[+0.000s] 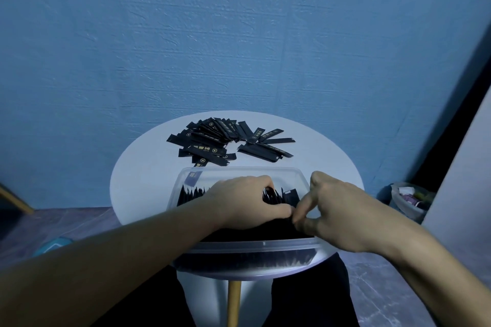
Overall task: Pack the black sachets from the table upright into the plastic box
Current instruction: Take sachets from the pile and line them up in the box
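While both hands reach into it, plastic box (239, 169): at the near edge of the round white table (138, 175).
Upright sachets (191, 195): black, standing in rows inside the box.
Left hand (239, 202): fingers curled round a bunch of upright sachets mid-box.
Right hand (342, 212): fingertips drawn together beside the left thumb; whether they hold one, cannot tell.
Loose sachets (212, 141): flat heap toward the table's far edge.
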`<state>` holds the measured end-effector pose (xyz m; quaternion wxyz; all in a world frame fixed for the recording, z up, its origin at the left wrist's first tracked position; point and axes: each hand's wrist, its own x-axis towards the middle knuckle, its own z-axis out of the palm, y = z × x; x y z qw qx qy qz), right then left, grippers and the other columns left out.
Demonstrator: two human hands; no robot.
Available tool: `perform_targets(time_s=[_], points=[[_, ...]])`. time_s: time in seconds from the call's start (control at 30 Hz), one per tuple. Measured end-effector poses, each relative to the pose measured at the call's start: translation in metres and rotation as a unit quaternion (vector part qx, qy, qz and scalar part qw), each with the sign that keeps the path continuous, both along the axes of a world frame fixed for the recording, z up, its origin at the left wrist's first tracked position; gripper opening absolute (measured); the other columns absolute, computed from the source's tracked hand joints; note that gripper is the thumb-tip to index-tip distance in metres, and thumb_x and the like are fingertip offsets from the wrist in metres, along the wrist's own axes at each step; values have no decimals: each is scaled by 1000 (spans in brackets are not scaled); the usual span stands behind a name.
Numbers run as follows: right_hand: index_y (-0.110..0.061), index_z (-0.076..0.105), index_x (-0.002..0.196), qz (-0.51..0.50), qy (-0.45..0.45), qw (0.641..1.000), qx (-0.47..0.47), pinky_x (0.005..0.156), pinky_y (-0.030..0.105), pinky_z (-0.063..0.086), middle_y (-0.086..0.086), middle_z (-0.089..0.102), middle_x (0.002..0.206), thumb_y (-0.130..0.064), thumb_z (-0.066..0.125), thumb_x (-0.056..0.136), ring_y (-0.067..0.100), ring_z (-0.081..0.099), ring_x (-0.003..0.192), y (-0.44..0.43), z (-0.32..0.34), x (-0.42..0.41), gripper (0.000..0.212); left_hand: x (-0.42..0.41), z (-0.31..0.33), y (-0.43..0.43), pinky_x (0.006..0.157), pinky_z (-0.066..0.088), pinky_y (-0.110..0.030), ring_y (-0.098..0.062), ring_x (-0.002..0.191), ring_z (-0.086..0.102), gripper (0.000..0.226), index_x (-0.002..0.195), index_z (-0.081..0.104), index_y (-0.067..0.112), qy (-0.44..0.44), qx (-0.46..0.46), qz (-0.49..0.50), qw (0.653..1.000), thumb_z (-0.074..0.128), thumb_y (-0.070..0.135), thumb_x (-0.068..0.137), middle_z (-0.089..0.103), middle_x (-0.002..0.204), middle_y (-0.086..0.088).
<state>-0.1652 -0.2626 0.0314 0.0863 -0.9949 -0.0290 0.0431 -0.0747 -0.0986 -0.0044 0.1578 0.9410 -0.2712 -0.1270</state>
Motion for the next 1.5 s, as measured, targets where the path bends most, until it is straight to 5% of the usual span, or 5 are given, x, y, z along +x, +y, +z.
perform_targets(time_s=[0.27, 0.53, 1.0, 1.2, 1.5], points=[[-43, 68, 107, -35, 5, 999, -39, 62, 23, 37, -11, 40, 95, -55, 78, 74, 8, 52, 81, -1, 0, 14, 37, 1, 1, 1, 100, 47, -39, -18, 110, 58, 55, 123, 55, 37, 13, -7, 6, 1000, 60, 74, 82, 63, 120, 10], [-51, 21, 153, -24, 149, 980, -127, 103, 33, 44, -11, 55, 137, -63, 78, 67, 17, 49, 133, -1, 15, 29, 103, 1, 0, 2, 98, 46, -38, -16, 108, 58, 52, 122, 55, 39, 7, -11, -1, 1000, 59, 73, 83, 64, 116, 12], [-32, 49, 112, -43, 106, 989, -89, 65, 32, 44, -9, 55, 81, -42, 81, 69, 11, 54, 78, -2, 17, 37, 54, 1, 0, 0, 99, 47, -38, -17, 109, 59, 53, 124, 55, 39, 7, -6, 2, 1000, 60, 72, 83, 63, 118, 11], [-33, 56, 112, -69, 9, 996, -57, 73, 32, 47, -8, 57, 87, -47, 69, 82, 22, 59, 91, -7, 11, 34, 36, 2, 0, 1, 100, 46, -38, -17, 110, 58, 55, 126, 53, 41, 10, -4, 1, 1000, 58, 74, 83, 62, 121, 11], [-41, 57, 133, -59, 14, 998, -10, 83, 29, 50, -17, 52, 83, -48, 76, 78, 17, 61, 99, -12, 3, 32, 58, 2, -2, 0, 100, 46, -40, -19, 112, 58, 56, 126, 53, 39, 5, 3, -1, 1000, 55, 76, 84, 62, 124, 10]])
